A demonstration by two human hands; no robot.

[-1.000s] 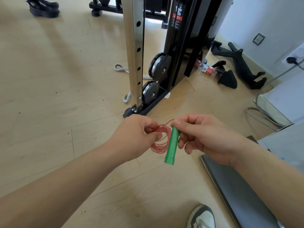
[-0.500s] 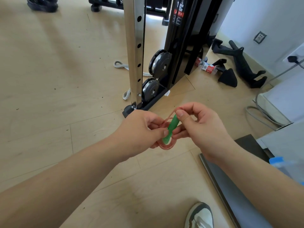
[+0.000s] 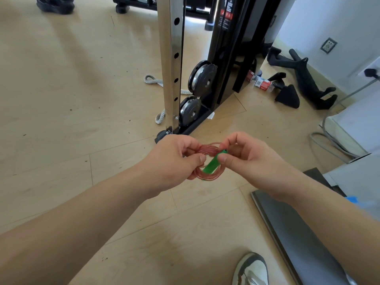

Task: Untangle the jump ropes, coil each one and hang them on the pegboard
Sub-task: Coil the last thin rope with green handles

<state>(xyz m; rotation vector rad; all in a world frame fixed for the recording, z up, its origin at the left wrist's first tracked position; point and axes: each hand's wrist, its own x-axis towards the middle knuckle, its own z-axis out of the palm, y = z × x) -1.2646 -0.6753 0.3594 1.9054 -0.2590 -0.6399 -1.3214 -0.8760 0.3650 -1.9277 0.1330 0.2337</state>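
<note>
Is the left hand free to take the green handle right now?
Probably not: the left hand grips the red rope coil, and the right hand pinches the green handle, though it lies beside the left thumb.

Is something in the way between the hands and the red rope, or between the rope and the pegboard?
Nothing is between them: the left hand grips the rope coil and the right hand pinches its green handle. The pegboard is not in view, so that path cannot be judged.
</note>
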